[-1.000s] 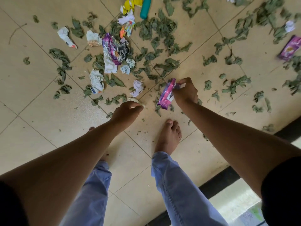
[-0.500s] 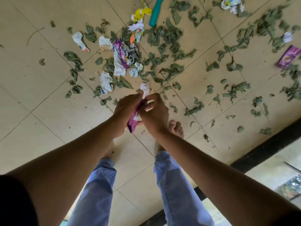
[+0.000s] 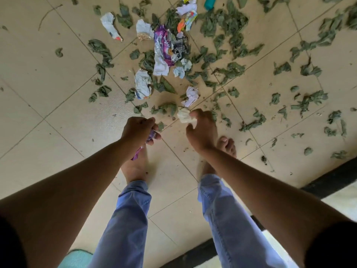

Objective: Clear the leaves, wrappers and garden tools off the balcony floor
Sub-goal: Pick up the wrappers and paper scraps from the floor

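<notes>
Clearly light and crushable, the purple wrapper [image 3: 149,138] sits bunched in the left hand [image 3: 138,130], while the right hand [image 3: 201,130] pinches a soft crumpled paper wad [image 3: 184,115] by its edge. Beyond the fingers [image 3: 194,114], limp leaves [image 3: 228,70] and more wrappers [image 3: 166,47] litter the smooth tiled balcony floor [image 3: 48,93].

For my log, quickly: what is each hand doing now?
Left hand: gripping a crumpled purple plastic wrapper.
Right hand: pinching a crumpled white paper scrap.
</notes>
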{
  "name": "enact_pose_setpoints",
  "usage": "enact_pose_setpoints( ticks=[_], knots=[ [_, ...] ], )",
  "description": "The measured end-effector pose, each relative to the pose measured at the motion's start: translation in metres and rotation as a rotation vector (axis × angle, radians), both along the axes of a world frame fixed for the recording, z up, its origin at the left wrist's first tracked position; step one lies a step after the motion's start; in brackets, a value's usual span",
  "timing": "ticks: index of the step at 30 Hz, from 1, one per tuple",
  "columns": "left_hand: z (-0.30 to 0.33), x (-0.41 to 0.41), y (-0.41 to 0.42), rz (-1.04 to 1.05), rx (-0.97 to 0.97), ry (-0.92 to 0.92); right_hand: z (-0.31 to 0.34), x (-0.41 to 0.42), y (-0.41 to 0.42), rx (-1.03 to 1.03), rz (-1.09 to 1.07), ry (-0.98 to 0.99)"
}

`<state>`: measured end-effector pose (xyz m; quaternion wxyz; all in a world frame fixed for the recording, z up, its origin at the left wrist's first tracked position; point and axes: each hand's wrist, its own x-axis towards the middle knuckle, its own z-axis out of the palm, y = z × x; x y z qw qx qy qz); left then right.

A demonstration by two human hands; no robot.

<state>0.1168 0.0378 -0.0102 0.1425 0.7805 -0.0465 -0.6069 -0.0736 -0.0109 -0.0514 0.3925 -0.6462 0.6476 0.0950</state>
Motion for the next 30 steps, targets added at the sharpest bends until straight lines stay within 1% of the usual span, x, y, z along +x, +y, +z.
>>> enact_pose_setpoints(
  ticks=[2, 4, 6, 9, 12, 16, 19, 21, 24, 30],
  knots=[
    [-0.005, 0.004, 0.009, 0.013, 0.038, -0.03, -0.019, 0.001, -0.001, -0.013, 0.126, 0.119],
    [-0.009, 0.005, 0.016, 0.063, 0.059, -0.015, -0.035, 0.003, -0.003, -0.004, 0.198, 0.188],
    [-0.01, 0.004, 0.02, 0.103, 0.083, 0.032, -0.046, 0.004, -0.006, 0.037, 0.203, 0.208],
    [-0.007, 0.004, 0.023, 0.122, 0.096, 0.101, -0.054, 0.005, -0.01, 0.071, 0.108, 0.191],
    [0.0, 0.006, 0.024, 0.141, 0.089, 0.131, -0.04, 0.008, -0.007, 0.103, -0.05, 0.098],
    [0.005, 0.007, 0.021, 0.134, 0.069, 0.148, 0.004, 0.019, 0.004, 0.137, -0.212, -0.152],
    [0.006, 0.004, 0.016, 0.094, 0.028, 0.108, 0.037, 0.031, 0.012, 0.278, -0.43, -0.344],
    [0.007, 0.001, 0.015, 0.08, -0.003, 0.108, 0.054, 0.039, 0.018, 0.338, -0.459, -0.417],
    [0.013, -0.002, 0.015, 0.074, 0.0, 0.181, 0.071, 0.047, 0.025, 0.395, -0.466, -0.507],
    [0.015, -0.004, 0.022, 0.137, -0.029, 0.121, 0.077, 0.049, 0.018, 0.437, -0.485, -0.518]
  ],
)
